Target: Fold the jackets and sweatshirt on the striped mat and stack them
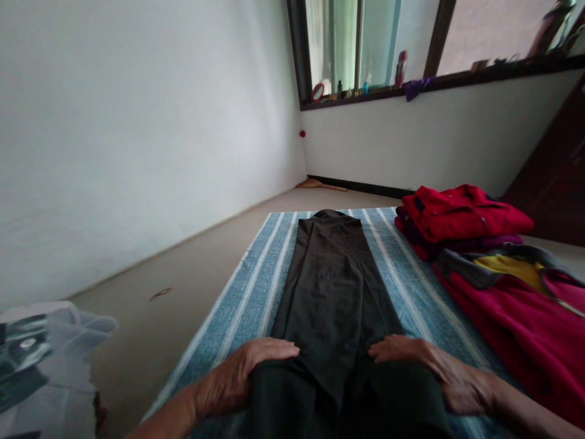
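A long dark garment (pixel 326 286), perhaps trousers, lies lengthwise on a blue cloth with white stripes (pixel 249 274). Its far end has a curved band, and folds run down its length. My left hand (pixel 249 366) reaches in from the left, its fingers laid over dark cloth near the garment's near end. From the other side my right hand (pixel 425 363) lies the same way, fingertips pointing inward. Thumbs and undersides of both hands are hidden. Two rounded dark shapes (pixel 406 396) beside the hands look like my knees, though they merge with the garment.
A stack of folded red and purple clothes (pixel 461 213) sits at the right, with a pink-red jacket with a grey collar (pixel 516 311) nearer me. A translucent plastic bag (pixel 59 347) stands at the left. Beyond are a white wall (pixel 137 122) and a windowsill (pixel 379 94) with bottles.
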A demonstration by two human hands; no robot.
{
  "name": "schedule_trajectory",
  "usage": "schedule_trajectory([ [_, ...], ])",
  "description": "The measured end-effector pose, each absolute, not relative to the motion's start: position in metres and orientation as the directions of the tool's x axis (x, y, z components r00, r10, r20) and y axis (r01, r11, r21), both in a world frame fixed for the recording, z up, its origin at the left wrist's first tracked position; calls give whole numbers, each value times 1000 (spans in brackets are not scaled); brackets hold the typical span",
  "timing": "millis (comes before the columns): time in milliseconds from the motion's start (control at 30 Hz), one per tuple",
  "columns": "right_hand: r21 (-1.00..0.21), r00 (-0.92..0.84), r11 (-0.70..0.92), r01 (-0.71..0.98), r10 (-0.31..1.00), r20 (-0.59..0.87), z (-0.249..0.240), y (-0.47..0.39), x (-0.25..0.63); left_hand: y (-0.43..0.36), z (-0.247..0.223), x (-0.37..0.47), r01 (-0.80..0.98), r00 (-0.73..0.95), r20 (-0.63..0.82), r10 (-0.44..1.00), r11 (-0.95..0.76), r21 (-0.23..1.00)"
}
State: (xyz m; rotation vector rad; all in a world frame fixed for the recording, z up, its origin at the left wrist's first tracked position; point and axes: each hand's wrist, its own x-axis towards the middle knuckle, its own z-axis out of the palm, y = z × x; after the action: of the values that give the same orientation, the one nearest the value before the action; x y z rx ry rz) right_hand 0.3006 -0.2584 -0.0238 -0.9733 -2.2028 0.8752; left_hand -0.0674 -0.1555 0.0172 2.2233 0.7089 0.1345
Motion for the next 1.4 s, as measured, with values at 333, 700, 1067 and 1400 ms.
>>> schedule_trajectory([
  [333,-786,-9,-484,-385,853,-521,-34,-122,313,-34,15,-10,139,334,-437,835,414,899],
  [700,-729,28,-481,-487,826,-563,-64,-123,316,-32,-18,-8,-9,282,-544,791,569,822],
  [1067,-689,32,-502,-523,796,-605,-56,-138,305,-46,-27,-19,-99,348,-535,770,597,796],
  [1400,-691,67,-491,-531,788,-612,-52,-148,299,-56,-26,-22,-71,346,-560,753,616,784],
])
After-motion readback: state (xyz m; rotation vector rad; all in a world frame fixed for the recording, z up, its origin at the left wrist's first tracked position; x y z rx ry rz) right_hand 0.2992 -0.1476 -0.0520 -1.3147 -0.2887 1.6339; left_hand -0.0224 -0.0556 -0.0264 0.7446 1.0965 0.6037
